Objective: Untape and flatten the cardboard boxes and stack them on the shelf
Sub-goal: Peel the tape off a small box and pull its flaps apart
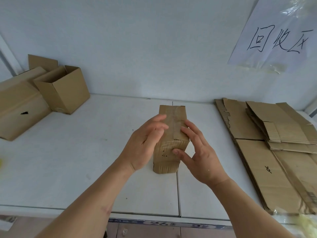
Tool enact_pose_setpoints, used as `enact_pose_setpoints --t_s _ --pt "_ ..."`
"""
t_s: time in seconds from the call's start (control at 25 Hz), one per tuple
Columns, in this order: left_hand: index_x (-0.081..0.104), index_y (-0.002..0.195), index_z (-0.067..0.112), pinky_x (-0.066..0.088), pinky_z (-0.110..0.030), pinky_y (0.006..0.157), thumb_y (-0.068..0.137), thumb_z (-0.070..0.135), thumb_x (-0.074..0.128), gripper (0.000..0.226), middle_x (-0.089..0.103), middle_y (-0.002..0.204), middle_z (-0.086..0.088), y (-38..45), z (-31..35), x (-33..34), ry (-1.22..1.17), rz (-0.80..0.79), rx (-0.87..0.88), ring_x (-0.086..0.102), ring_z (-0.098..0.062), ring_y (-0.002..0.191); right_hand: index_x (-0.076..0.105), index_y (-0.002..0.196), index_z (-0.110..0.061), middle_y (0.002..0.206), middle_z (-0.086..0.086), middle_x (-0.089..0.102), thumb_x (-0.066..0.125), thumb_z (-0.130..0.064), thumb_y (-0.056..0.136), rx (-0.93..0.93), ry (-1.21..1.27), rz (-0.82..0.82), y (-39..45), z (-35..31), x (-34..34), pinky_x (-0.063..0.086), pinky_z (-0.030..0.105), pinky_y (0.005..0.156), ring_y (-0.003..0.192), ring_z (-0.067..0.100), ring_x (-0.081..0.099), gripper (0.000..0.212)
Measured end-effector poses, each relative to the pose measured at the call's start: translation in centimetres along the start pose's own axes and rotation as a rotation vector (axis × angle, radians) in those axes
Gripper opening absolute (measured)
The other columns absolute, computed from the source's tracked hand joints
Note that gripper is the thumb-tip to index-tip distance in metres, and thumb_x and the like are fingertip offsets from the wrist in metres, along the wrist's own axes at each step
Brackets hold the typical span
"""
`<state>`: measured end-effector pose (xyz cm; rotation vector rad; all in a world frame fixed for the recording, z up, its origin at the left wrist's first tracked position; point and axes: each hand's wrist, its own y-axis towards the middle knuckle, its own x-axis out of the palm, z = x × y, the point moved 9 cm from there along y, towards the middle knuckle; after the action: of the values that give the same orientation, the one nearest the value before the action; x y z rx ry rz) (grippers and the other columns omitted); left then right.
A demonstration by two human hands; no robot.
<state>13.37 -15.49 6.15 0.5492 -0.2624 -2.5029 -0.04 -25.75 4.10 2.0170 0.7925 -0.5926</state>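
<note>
The fingers (186, 130) of the right hand (202, 157) lay across the top right edge of the small taped box (172, 127), with the thumb (178, 154) pressed on its near face, so that hand gripped the box's near right corner. The left hand (145, 143) stood just beside the box's left side, fingers (158, 125) loosely spread and blurred; whether they touched the cardboard could not be told. Both forearms rose from the bottom edge of the frame and converged at centre.

The box stood at the middle of the frame on the white surface (85, 160), its long axis running away from the viewer toward the wall, a strip of tape (175, 117) running lengthwise along its top. Its left side and lower near corner were hidden by the hands.

At the right, a stack of flattened boxes (257, 152) lay flat, cut off by the frame edge. At the upper left an open box (66, 90) stood upright beside a larger closed box (18, 107), partly cropped. A handwritten paper sign (274, 40) hung on the wall at the upper right. Numbered labels (171, 224) along the surface's front lip were too blurred to read.
</note>
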Motion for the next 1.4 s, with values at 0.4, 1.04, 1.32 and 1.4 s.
enact_pose_setpoints --t_s 0.4,1.04,1.32,1.4 --pt "0.047 0.135 0.043 0.025 -0.011 0.106 0.091 0.01 0.061 0.057 0.026 0.148 0.034 -0.7 -0.1 0.7 0.506 -0.229 0.133 0.008 0.017 0.139 0.036 0.139 -0.039 0.155 -0.027 0.024 0.055 -0.057 0.087 0.058 0.047 -0.074 0.4 0.4 -0.3 0.042 0.007 0.082 0.109 -0.005 0.054 0.058" --pt "0.064 0.121 0.041 0.028 -0.008 0.101 0.087 0.047 0.048 0.037 0.044 0.14 0.031 -0.6 0.4 -0.6 0.521 -0.128 0.247 0.028 0.013 0.135 0.043 0.14 -0.034 0.153 -0.03 0.025 0.054 -0.061 0.084 0.096 0.037 -0.083 0.9 0.9 -0.2 0.047 0.019 0.093 0.124 -0.016 0.039 0.063" --pt "0.066 0.111 0.036 0.038 -0.013 0.094 0.09 0.052 0.05 0.032 0.054 0.13 0.023 -0.4 0.9 -0.8 0.547 -0.049 0.311 0.039 0.012 0.128 0.047 0.137 -0.032 0.153 -0.023 0.032 0.056 -0.059 0.085 0.096 -0.003 -0.059 1.2 0.8 -0.1 0.045 0.04 0.103 0.128 -0.006 0.041 0.059" --pt "0.068 0.112 0.034 0.033 -0.007 0.098 0.088 0.054 0.051 0.036 0.053 0.13 0.026 -0.4 0.8 -0.8 0.514 -0.062 0.284 0.038 0.013 0.129 0.049 0.136 -0.031 0.152 -0.022 0.033 0.054 -0.06 0.085 0.086 -0.02 -0.043 1.2 0.8 -0.4 0.043 0.039 0.104 0.128 -0.002 0.043 0.059"
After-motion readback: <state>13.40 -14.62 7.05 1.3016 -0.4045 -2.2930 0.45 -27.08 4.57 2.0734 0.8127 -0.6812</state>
